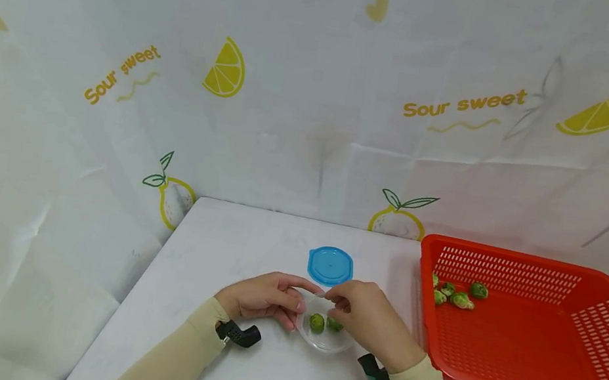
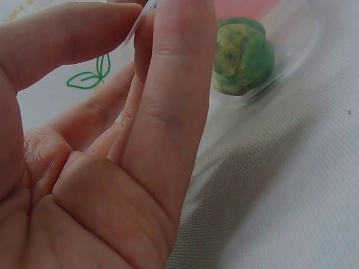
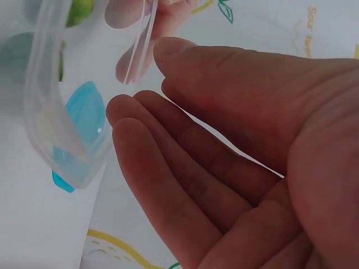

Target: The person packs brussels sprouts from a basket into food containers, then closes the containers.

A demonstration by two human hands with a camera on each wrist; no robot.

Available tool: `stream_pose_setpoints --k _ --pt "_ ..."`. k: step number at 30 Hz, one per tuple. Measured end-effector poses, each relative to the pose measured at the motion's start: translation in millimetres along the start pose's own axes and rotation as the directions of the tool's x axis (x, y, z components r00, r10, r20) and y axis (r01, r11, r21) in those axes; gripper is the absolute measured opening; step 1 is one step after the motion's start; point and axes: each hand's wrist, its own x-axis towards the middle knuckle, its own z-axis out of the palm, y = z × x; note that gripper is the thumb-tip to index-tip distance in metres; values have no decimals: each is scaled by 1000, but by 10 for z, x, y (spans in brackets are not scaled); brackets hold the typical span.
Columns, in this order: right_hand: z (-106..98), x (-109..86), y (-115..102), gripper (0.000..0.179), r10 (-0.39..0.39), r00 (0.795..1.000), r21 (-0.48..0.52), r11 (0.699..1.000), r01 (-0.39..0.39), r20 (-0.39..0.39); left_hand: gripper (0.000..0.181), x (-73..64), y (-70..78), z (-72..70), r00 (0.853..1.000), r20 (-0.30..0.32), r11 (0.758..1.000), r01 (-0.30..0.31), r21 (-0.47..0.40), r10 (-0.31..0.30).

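A clear plastic container (image 1: pixel 320 346) stands on the white table between the hands, with two Brussels sprouts (image 1: pixel 316 323) inside. My left hand (image 1: pixel 269 299) holds its left side. In the left wrist view, the thumb and a finger pinch a thin clear edge, and a sprout (image 2: pixel 244 56) shows through the wall. At the far rim, my right hand (image 1: pixel 370 320) has its thumb and fingertips close together on the edge. The right wrist view shows the container's wall (image 3: pixel 84 165) right at the fingertips. Beyond the hands lies a blue lid (image 1: pixel 330 267), flat on the table.
A large red basket (image 1: pixel 503 334) with slotted sides sits at the right. Several Brussels sprouts (image 1: pixel 462 300) lie in its far left corner. Behind the table hangs a white cloth (image 1: pixel 306 104) printed with lemons. Black wrist mounts (image 1: pixel 240 334) are strapped near both hands.
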Motion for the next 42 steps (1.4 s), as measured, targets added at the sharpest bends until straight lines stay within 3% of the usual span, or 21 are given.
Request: stream_pose_setpoints --k 6,11,17,22,28,34,42 --pt "-157 -98 18 22 -5 1000 -9 1000 5 -28 53 83 27 24 1000 19 1000 -9 30 8" --pt "-285 -192 -8 21 -42 998 -21 999 41 -52 52 46 -10 12 1000 -9 999 7 48 -6" --pt "-737 -334 95 18 -119 992 -29 993 118 -45 51 -43 -65 -18 998 -59 997 24 74 -20" --pt "-1238 -401 481 18 -68 997 -66 996 65 -46 55 -32 -59 6 999 -44 998 17 62 -14" --pt "-1655 -433 1171 22 44 999 -121 992 -47 -33 56 14 -38 42 1000 -24 999 14 45 -13" --pt "-1778 -367 1693 28 113 993 -151 982 -110 13 56 22 -86 10 1000 -1 999 -8 34 8" --pt "-1769 -207 2081 32 154 987 -157 977 -146 40 58 14 -74 28 1000 10 999 -21 31 21"
